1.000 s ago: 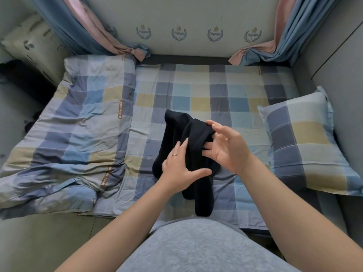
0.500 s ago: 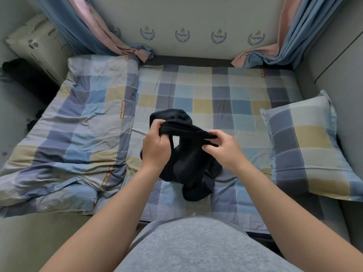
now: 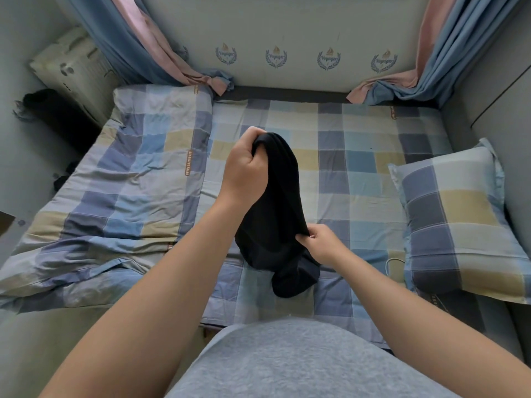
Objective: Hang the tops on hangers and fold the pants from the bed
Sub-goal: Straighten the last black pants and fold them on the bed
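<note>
While a black garment is gripped at its top by the left hand, fingers closed, its side edge is pinched by the right hand. Its bunched lower end is rested on the checked bed. A matching pillow is seen right, a quilt left, curtains behind.

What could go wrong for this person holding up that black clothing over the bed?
The black garment is bunched in the left hand and only pinched at an edge by the right hand; it may slip from that pinch. Its lower end rests crumpled on the bed sheet, so a fold might come out uneven.
</note>
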A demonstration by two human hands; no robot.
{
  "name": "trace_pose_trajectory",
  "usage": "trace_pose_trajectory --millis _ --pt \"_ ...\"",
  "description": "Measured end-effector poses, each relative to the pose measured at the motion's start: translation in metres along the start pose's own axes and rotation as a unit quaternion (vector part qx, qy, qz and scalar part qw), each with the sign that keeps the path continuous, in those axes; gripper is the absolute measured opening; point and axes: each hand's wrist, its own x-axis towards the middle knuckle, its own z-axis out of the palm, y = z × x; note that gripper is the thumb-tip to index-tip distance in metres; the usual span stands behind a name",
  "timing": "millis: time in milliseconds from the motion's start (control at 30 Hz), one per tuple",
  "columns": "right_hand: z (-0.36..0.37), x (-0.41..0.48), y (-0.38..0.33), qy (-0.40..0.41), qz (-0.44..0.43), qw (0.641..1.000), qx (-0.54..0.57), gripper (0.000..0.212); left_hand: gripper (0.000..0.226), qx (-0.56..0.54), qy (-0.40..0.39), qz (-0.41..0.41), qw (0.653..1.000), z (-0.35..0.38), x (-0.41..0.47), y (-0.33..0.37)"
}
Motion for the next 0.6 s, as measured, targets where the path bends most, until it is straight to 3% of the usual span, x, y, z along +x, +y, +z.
trace_pose_trajectory --millis 133,267,367,500,600 --pt "-0.003 -0.005 0.002 -0.015 0.009 0.997 0.078 0.02 0.019 0.054 -0.027 -0.046 0.997 -0.003 0.01 -0.014" --pt "-0.01 -0.009 -0.012 0.025 0.012 0.977 0.209 0.02 0.041 0.119 -0.13 -0.129 0.976 0.001 0.006 -0.034" --pt "-0.022 -0.012 -0.031 0.071 -0.001 0.955 0.287 0.022 0.042 0.103 -0.193 -0.176 0.96 0.01 -0.015 -0.047" --pt "-0.04 -0.02 -0.052 0.099 -0.015 0.943 0.319 0.02 0.039 0.075 -0.323 -0.237 0.913 0.016 -0.05 -0.061" --pt "-0.046 -0.031 -0.068 0.104 -0.039 0.934 0.341 0.021 0.048 0.051 -0.34 -0.242 0.907 0.026 -0.07 -0.063"
